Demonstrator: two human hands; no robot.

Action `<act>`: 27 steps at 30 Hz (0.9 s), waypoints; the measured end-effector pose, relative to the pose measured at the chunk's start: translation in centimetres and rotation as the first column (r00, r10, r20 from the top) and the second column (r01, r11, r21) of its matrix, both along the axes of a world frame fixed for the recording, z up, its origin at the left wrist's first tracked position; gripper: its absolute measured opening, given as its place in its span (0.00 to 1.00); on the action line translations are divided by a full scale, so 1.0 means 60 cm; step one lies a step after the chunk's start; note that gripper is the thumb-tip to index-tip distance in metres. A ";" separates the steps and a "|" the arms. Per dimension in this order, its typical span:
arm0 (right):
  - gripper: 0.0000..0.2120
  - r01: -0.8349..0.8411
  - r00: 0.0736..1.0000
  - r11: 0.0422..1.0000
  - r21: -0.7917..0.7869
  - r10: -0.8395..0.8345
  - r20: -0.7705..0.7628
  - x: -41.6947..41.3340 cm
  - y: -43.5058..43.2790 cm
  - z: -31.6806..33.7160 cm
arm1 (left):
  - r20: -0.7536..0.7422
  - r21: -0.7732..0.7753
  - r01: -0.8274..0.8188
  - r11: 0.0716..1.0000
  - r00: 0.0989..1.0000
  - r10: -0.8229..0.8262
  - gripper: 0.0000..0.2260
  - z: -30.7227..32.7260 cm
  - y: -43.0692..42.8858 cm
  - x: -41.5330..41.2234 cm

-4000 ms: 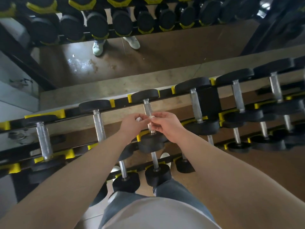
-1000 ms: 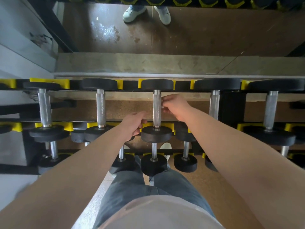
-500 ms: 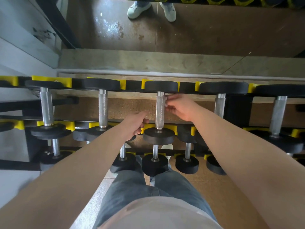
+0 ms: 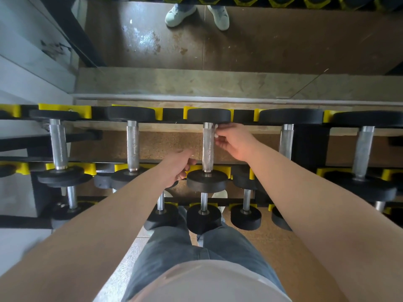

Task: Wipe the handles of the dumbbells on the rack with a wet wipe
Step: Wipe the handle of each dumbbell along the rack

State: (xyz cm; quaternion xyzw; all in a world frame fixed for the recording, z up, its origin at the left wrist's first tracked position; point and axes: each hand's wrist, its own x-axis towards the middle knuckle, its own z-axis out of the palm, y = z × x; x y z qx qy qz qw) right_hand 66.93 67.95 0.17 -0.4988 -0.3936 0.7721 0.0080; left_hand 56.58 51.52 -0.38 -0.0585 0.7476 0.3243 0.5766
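One handle (image 4: pixel 208 147), long axis front-to-back; right grip (image 4: pixel 235 140) pinches wet wipe (image 4: pixel 216 127) at its far end; left grip (image 4: pixel 178 168) loosely curled, empty.

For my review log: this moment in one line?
phase: wiping dumbbell handle | right hand: pinches wet wipe against handle's far end | left hand: loosely curled beside near weight
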 end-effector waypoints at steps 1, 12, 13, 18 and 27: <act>0.09 -0.104 0.993 0.992 0.072 0.100 0.061 0.005 -0.006 0.001 | 0.000 0.003 0.003 1.000 1.000 -0.003 0.10 0.000 -0.002 0.001; 0.11 -0.328 0.920 0.857 0.397 0.195 0.339 0.035 -0.041 0.015 | -0.017 0.026 -0.045 0.999 0.999 0.046 0.11 0.024 0.003 0.019; 0.10 -0.260 0.945 0.847 0.463 0.126 0.301 0.026 -0.036 0.018 | -0.024 0.027 -0.051 0.998 0.998 0.052 0.11 0.026 0.003 0.021; 0.07 -0.480 0.874 0.467 0.743 0.328 0.359 0.043 -0.056 0.029 | -0.053 0.036 -0.090 0.995 0.994 0.091 0.10 0.033 -0.002 0.040; 0.05 -0.548 0.794 0.240 0.801 0.450 0.409 0.063 -0.074 0.017 | -0.073 0.081 -0.147 0.986 0.986 0.153 0.09 0.042 -0.030 0.060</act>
